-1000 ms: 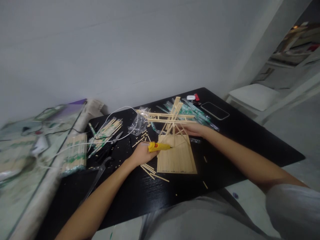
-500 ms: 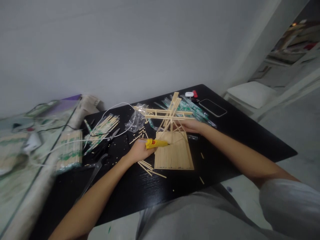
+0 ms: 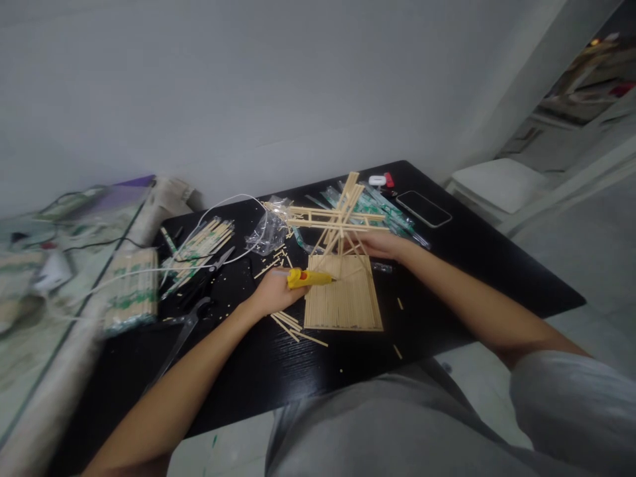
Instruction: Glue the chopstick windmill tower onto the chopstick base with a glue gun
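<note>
My left hand (image 3: 275,291) is closed around a yellow glue gun (image 3: 309,278), its nozzle pointing right over the flat base. That base (image 3: 344,301) is a square panel of pale wooden sticks laid side by side. Behind the nozzle rises a windmill-like stick model (image 3: 340,225), with crossed ladder-like arms on slanting legs. My right hand (image 3: 376,244) reaches in from the right behind the legs and grips the model there; its fingertips are partly hidden by the sticks. Whether the nozzle touches a stick I cannot tell.
Loose sticks (image 3: 298,329) and short offcuts lie left of the base. Farther left are scissors (image 3: 221,260), pliers (image 3: 191,318), packed sticks (image 3: 130,289) and a looping white cable (image 3: 199,268). Behind are plastic wrappers (image 3: 392,212) and a phone (image 3: 424,209).
The camera view has shifted a little, so the table sits slightly higher in the picture. Both hands, the glue gun and the stick model keep nearly the same places relative to each other.
</note>
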Motion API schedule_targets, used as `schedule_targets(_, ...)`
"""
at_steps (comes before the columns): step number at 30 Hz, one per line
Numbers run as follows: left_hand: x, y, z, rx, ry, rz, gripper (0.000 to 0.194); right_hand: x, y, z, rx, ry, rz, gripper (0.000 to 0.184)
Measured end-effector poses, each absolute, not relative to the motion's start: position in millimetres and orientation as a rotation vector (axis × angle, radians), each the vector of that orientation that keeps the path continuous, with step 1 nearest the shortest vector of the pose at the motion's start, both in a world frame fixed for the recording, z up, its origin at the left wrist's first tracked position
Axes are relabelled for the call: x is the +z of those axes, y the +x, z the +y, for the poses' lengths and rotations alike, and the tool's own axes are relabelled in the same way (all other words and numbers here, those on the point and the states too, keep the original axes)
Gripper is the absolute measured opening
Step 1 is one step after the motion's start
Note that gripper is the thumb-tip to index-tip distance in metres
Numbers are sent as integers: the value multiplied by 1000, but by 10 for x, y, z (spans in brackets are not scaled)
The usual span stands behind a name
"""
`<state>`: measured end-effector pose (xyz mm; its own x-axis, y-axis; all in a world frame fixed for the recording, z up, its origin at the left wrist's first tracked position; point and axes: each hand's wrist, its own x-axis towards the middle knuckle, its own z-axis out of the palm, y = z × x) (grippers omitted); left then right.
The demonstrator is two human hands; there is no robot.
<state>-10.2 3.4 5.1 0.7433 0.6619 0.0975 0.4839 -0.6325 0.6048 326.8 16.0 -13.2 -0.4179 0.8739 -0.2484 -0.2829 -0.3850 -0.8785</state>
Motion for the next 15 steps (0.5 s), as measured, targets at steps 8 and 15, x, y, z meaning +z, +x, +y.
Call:
schedule_targets(8, 60, -89, 31, 412, 2398, 895, 16, -59, 3252, 104, 1887, -968, -982, 12)
schedule_targets(15, 76, -75, 17, 446, 2383, 848, 18, -27, 3237, 87, 1873, -977, -1008, 15)
